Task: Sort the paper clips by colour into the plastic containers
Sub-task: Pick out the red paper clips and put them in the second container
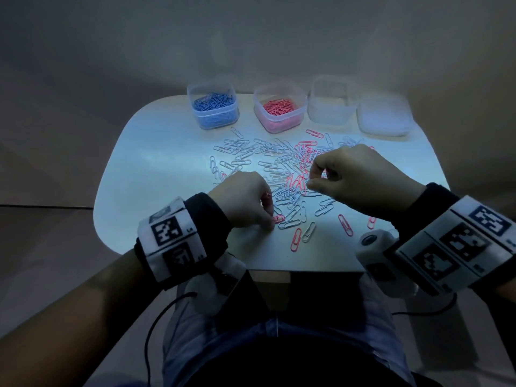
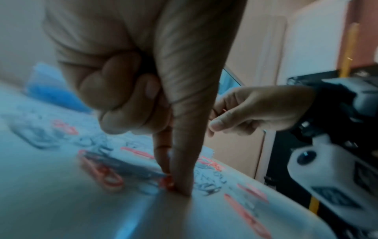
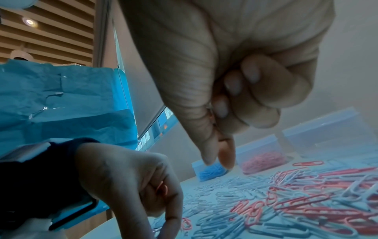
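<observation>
A loose pile of white and pink paper clips (image 1: 282, 169) covers the middle of the white table (image 1: 156, 169). At the pile's near edge my left hand (image 1: 272, 223) pinches a pink paper clip (image 2: 168, 183) against the tabletop with thumb and forefinger, its other fingers curled. My right hand (image 1: 310, 180) hovers just above the pile's right part. Its thumb and forefinger are pressed together (image 3: 218, 159), and a thin pink clip (image 2: 224, 110) shows in its curled fingers. At the back stand a container of blue clips (image 1: 213, 108), a container of pink clips (image 1: 279, 107) and an empty clear container (image 1: 331, 100).
A flat translucent lid or low tub (image 1: 384, 115) lies at the back right corner. Single pink clips (image 1: 296, 239) and white ones (image 1: 308, 231) lie scattered near the front edge. Bare table spreads to the left of the pile. My lap is below the table's front edge.
</observation>
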`<state>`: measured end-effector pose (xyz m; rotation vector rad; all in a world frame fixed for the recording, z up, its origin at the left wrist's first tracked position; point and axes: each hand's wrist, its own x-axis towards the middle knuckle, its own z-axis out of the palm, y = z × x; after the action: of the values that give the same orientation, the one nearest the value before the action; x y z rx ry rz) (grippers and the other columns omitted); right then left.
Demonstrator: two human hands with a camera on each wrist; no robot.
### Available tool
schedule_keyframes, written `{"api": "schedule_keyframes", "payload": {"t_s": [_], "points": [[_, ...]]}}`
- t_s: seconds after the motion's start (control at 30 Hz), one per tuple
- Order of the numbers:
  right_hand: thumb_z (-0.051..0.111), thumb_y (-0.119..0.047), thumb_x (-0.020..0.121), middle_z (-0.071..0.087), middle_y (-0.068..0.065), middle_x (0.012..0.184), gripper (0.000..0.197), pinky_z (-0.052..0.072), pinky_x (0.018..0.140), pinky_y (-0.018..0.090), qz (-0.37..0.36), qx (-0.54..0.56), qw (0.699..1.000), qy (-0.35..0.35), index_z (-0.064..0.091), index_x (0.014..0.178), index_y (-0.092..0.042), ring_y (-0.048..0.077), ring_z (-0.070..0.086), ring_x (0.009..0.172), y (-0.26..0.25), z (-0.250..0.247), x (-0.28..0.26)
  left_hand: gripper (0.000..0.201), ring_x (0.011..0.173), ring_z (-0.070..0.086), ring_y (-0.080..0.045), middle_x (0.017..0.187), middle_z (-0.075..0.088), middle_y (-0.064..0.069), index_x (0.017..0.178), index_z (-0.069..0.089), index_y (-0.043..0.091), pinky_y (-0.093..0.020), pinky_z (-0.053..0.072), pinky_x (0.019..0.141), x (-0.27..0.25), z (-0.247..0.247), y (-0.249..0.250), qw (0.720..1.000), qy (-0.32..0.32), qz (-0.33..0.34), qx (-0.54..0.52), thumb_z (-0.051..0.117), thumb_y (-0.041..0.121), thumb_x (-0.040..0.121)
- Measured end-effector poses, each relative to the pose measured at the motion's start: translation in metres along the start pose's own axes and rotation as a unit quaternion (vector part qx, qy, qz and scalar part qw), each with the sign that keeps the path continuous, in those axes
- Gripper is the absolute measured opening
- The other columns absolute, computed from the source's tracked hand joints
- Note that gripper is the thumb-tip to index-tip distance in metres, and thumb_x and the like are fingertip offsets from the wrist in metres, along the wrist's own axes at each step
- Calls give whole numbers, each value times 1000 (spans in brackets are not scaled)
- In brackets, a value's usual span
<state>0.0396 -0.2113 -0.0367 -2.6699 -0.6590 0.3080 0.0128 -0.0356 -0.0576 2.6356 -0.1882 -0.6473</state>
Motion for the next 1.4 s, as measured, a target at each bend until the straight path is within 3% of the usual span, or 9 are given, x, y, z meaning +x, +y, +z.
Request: {"api": "schedule_keyframes", "payload": {"t_s": [0.27,0.4,0.63,0.7,0.8,0.93,1.1,1.27,1.4], "points": [[64,-29,84,41,-12,53,16,26,50,13,-15,107,994,-2,68,85,-14,1,42,52,-4,3,-7,23,34,40,-2,30,41,11,59,57,20,-10,27,40,-6,-10,-5,992,38,3,-117,73,14,74],[62,-29,85,45,-12,44,17,30,48,15,-62,203,976,-47,67,96,-18,2,43,47,-19,10,-8,17,39,19,-5,38,27,10,64,61,14,-19,16,42,-18,-18,-7,953,42,33,-298,75,11,75],[60,-22,87,48,-15,46,11,32,49,12,-72,217,972,-53,65,78,-19,1,43,48,-25,6,-5,20,42,19,-5,45,25,11,76,60,13,-18,16,43,-26,-14,-15,913,35,47,-403,79,13,69],[58,-21,88,50,-12,51,15,31,51,14,-70,229,970,-44,62,74,-25,2,42,51,-26,-2,0,22,45,27,-4,50,33,8,77,54,16,-12,22,40,-27,-10,-14,858,57,18,-510,73,25,70],[57,-22,89,52,-13,49,20,32,48,12,-68,214,972,-65,60,69,-27,1,42,49,-30,-15,8,38,47,46,-6,54,47,5,78,53,15,-10,33,40,-24,1,-8,734,53,-74,-673,46,51,87],[59,-21,87,50,-11,44,11,35,48,9,-111,132,978,-122,67,79,-21,-1,46,46,-48,-14,10,59,59,68,-13,69,66,-4,87,60,8,-17,52,54,-25,18,0,617,-32,-74,-783,21,52,96],[59,-31,86,44,-12,59,31,34,55,9,-113,30,989,-87,61,113,-16,2,40,55,-64,-6,9,47,59,66,-12,73,64,-5,86,61,6,-23,56,63,-26,28,5,528,-4,-70,-846,28,36,99],[47,-23,93,58,10,109,35,38,83,32,-125,46,987,-84,50,123,-5,24,53,101,-76,6,-8,46,78,67,-13,95,64,-8,99,60,6,-22,55,69,-24,40,7,426,21,-60,-903,22,32,102],[52,-23,89,65,9,107,37,47,80,34,-157,57,986,-16,56,124,-10,24,61,95,-71,10,-13,48,69,68,-12,79,70,-8,87,63,6,-16,51,64,-24,51,8,372,47,-72,-924,25,30,102]]}}
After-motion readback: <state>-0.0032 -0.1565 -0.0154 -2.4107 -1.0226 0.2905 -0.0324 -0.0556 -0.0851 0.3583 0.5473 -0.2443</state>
